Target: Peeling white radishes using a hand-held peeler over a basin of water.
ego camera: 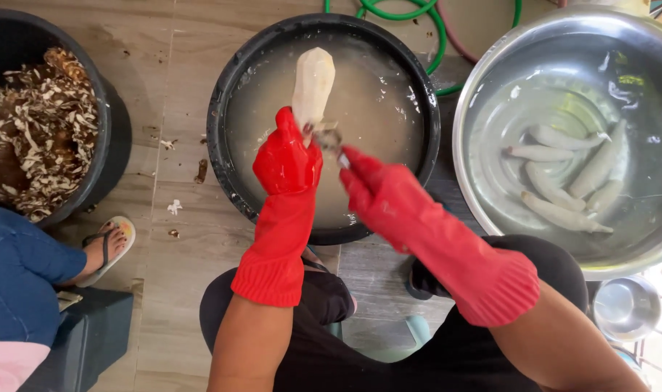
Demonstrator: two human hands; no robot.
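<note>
Root over the black basin

Root (313, 83), peeled and pale, is standing nearly upright in my view over the black basin (233, 87) of cloudy water. Its long axis is running from my hands away from me, with the blunt, faceted end pointing toward the far rim and the near end buried in my grip. I am holding it with my left hand (287, 156), red glove curled shut around its lower part, thumb side pressing against the pale flesh.

My right hand (371, 181), also gloved in red, is closing around a small metal tool (332, 139) whose tip is meeting the root's near end, right beside my left thumb. Motion is blurring it, so I cannot tell its exact kind.

Both forearms are reaching out over my dark-clad knees. To my right, a large steel bowl (490, 87) is holding water and several peeled roots (563, 170) lying on its bottom, and a small steel cup (625, 308) is sitting near it on the floor. To my left, a black tub (109, 131) is heaped with brown and white peelings (40, 123). Beside it, another person's sandalled foot (109, 247) is resting on the tiles. A green hose (403, 11) is coiling beyond the basin.
</note>
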